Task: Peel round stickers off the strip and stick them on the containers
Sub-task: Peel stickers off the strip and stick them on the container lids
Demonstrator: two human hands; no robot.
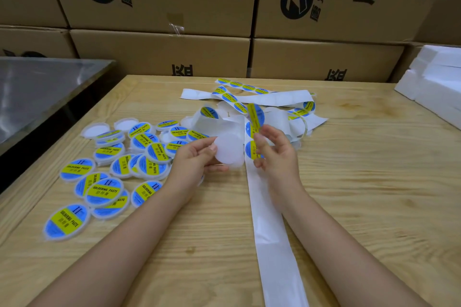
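My left hand (pixel 197 157) holds a plain white round container (pixel 229 151) by its left edge, above the wooden table (pixel 361 182). My right hand (pixel 274 152) pinches a blue-and-yellow round sticker (pixel 255 117), which stands edge-on just above my fingers. Beside it the white backing strip (pixel 272 232) runs from the tangle at the table's middle down to the near edge. More stickers sit on the strip (pixel 239 87) farther back. Several labelled containers (pixel 104 192) lie in a heap at the left, with two unlabelled white ones (pixel 96 130) behind them.
Cardboard boxes (pixel 159 55) are stacked along the back. A grey metal surface (pixel 37 92) adjoins the table's left side. White foam blocks (pixel 439 82) sit at the right. Loose coils of strip (pixel 294 119) lie beyond my hands.
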